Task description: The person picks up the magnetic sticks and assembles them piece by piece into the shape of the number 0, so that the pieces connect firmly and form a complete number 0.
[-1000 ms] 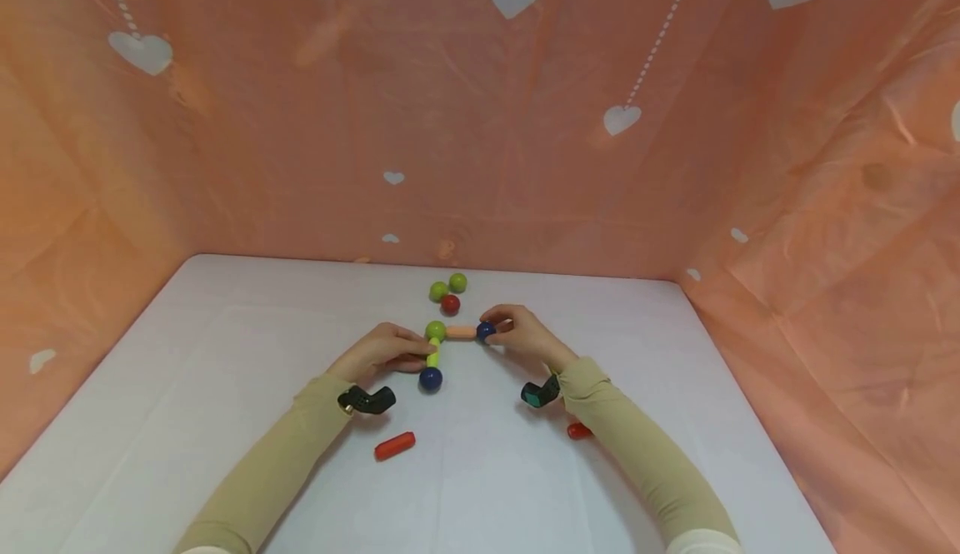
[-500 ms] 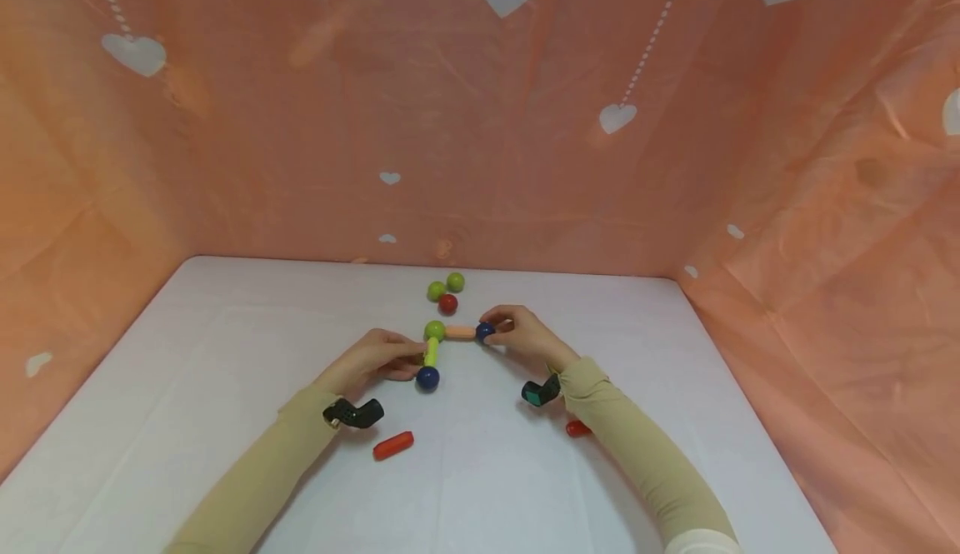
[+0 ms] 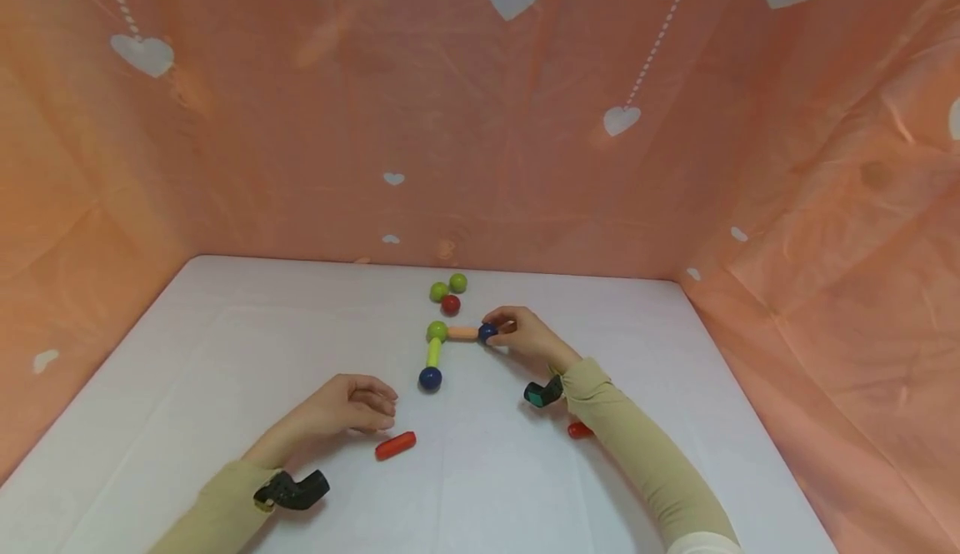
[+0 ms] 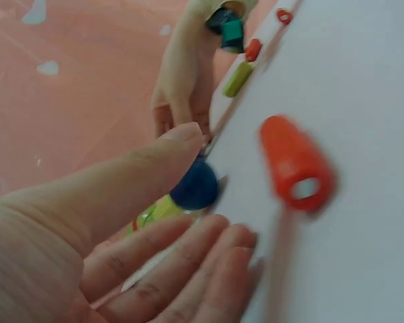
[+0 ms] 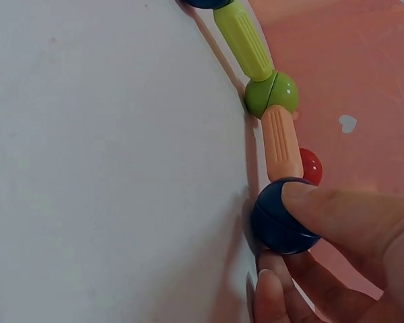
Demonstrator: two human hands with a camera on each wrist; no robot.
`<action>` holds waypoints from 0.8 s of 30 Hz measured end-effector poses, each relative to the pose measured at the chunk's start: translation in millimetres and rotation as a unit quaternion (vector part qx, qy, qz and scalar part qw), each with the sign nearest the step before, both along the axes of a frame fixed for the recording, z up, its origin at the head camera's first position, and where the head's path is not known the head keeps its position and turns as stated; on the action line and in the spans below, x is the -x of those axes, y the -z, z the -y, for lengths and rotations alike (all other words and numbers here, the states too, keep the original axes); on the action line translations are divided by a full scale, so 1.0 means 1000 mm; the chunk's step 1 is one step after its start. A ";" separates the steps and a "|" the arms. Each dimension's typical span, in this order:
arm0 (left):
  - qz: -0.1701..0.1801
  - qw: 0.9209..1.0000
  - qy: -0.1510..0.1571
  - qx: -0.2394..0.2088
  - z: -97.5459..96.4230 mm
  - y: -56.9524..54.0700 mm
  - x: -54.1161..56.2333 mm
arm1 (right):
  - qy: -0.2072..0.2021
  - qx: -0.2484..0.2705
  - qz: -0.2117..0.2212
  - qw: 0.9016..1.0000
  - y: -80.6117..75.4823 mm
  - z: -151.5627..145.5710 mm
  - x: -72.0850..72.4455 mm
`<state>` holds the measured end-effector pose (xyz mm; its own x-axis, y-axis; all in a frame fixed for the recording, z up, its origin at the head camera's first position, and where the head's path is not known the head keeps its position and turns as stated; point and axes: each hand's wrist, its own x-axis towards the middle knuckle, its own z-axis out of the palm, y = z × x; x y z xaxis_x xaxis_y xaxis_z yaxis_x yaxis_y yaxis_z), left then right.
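My right hand (image 3: 521,333) pinches a dark blue ball (image 5: 283,219) between thumb and fingers. An orange rod (image 5: 283,142) joins that ball to a green ball (image 5: 271,94). From the green ball a yellow-green rod (image 3: 434,352) runs toward me to a second blue ball (image 3: 431,379), so the joined pieces form an L on the table. My left hand (image 3: 341,408) holds nothing, its fingers loosely bent, just above and left of a red rod (image 3: 395,446). In the left wrist view that red rod (image 4: 295,165) shows a pale round end beyond the fingertips.
Two loose green balls (image 3: 458,282) and a red ball (image 3: 450,305) lie behind the joined pieces on the white table (image 3: 262,312). Another red rod (image 3: 579,430) is partly covered by the right forearm. A loose yellow-green rod (image 4: 238,79) appears near the right wrist in the left wrist view.
My left hand has let go of the yellow-green rod and moved back toward me and left, near the red rod. The right hand stays on its blue ball.
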<state>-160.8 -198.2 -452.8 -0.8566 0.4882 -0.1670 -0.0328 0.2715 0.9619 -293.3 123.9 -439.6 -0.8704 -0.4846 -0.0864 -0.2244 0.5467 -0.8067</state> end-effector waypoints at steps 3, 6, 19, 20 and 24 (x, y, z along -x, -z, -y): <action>-0.023 1.000 0.009 -0.015 -0.002 0.000 -0.011 | -0.001 -0.001 0.000 1.000 0.000 -0.001 0.000; -0.059 0.998 0.004 -0.003 -0.006 0.000 -0.018 | -0.003 0.001 -0.004 1.000 0.000 -0.001 0.000; -0.157 0.984 -0.025 0.076 -0.019 0.006 -0.027 | 0.009 0.020 0.014 1.000 0.004 -0.001 -0.003; -0.155 0.984 -0.030 0.077 -0.019 0.006 -0.027 | 0.009 0.021 0.015 1.000 0.004 -0.001 -0.003; -0.126 0.988 -0.055 0.073 -0.021 0.004 -0.026 | 0.010 0.018 0.011 1.000 0.003 -0.001 -0.004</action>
<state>-134.6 -177.0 -457.1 -0.9268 0.3756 -0.0030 0.1658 0.4163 0.8940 -288.8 124.7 -442.9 -0.8784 -0.4697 -0.0880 -0.1957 0.5215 -0.8305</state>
